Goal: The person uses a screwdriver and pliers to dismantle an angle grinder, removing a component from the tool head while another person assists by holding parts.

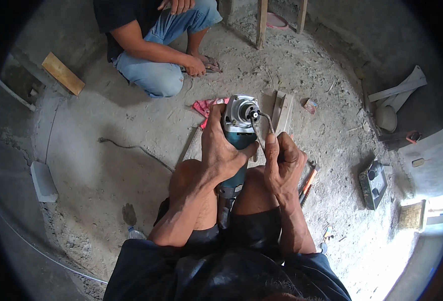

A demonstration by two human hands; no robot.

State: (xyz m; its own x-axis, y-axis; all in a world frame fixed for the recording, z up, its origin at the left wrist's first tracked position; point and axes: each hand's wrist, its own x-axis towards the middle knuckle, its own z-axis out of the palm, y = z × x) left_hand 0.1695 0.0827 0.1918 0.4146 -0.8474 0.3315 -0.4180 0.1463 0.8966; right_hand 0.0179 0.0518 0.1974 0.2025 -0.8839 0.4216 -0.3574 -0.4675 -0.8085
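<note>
a power tool (237, 139) with a silver head and green body stands near the middle of the scene, spindle end up, its lower end between the seated person's thighs, with little sideways room. the left hand (217, 150), at the tool's nine o'clock, grips it, fingers wrapped around the left edge of the head and thumb across the body. at four o'clock the right hand (285, 163) is closed on a bent metal wrench (268, 121), whose two prongs reach up to the spindle.

a pink cloth (205, 107) lies just beyond the left hand at ten o'clock; narrow boards (283, 111) lie near the head at two. an orange-handled saw (310, 181) sits close by the right forearm, between four and five.

a dark cord (137, 147) trails toward nine, a stretch of concrete floor (88, 165) between it and a pale block (44, 181) at the wall's edge. a co-worker (151, 55) crouches at eleven, apart from the tool. farther out, a black tray (372, 186) rests at four, with rough floor between it and the saw, and a pale bowl (386, 119) at three.
</note>
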